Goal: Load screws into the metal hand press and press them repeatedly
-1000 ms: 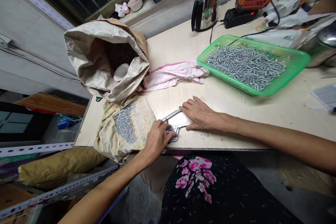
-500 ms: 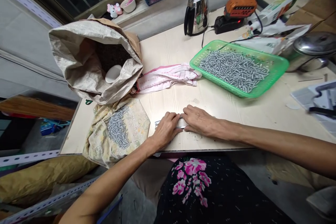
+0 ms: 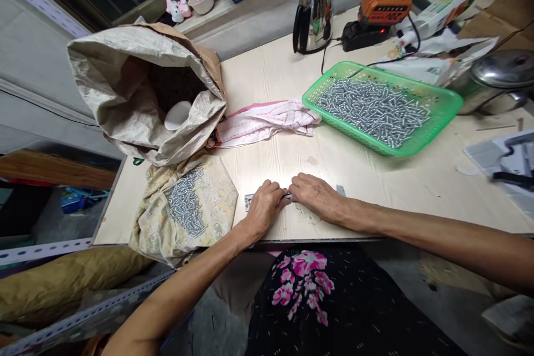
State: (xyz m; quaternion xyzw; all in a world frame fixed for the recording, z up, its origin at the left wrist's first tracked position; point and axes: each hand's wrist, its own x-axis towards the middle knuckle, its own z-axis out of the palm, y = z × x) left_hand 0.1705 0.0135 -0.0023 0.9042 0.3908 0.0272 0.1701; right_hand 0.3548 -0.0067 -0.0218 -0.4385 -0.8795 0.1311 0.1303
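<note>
My left hand (image 3: 265, 208) lies near the table's front edge with its fingers closed on a narrow metal strip (image 3: 249, 200), whose left end sticks out past the knuckles. Meeting it fingertip to fingertip, my right hand (image 3: 316, 196) is also closed on the strip; a grey metal end (image 3: 341, 190) shows beyond its wrist. Most of the strip is hidden under both hands. Left of them, small metal pins (image 3: 186, 203) lie heaped on a patterned cloth (image 3: 225, 181). A green plastic basket (image 3: 444, 114) at the right holds many similar silver pins (image 3: 373, 108).
An open woven sack (image 3: 95, 72) with a white dish (image 3: 177, 115) inside stands at the left. Behind the hands lies a pink-and-white towel (image 3: 262, 122). A steel kettle (image 3: 319, 16), an orange battery (image 3: 384, 6) on a charger and a lidded pot (image 3: 500, 75) stand farther back.
Both hands have tilted and drawn closer together at the fingertips. The strip's middle, visible between them before, is now mostly covered, and its grey right end shows more. The view has shifted slightly.
</note>
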